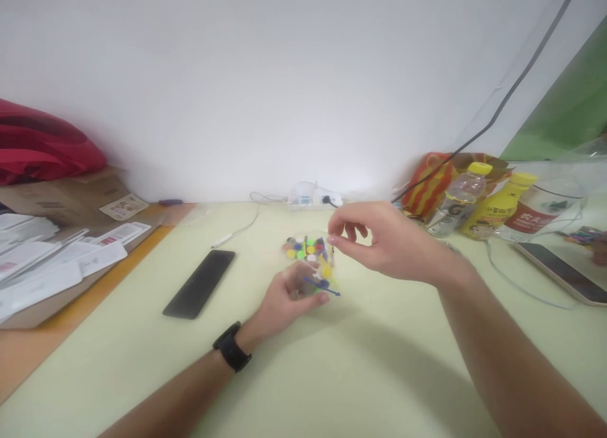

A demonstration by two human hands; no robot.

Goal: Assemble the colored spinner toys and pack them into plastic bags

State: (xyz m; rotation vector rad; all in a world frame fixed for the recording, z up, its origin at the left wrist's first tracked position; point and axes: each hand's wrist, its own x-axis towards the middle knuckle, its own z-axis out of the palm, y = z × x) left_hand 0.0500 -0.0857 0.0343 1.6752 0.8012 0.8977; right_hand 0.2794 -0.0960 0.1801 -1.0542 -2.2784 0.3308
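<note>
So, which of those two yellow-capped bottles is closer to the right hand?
The clear bottle: it is see-through and nearer the right hand, while the yellow bottle is farther right.

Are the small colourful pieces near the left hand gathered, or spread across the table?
Gathered: the colourful pieces form one cluster at the left hand.

Legible to me: "G" on the label of the clear bottle, 3 o'clock. Same bearing: characters on the yellow bottle and the large red-labelled bottle, too blurred to read. White packets, 9 o'clock: print illegible.
</note>
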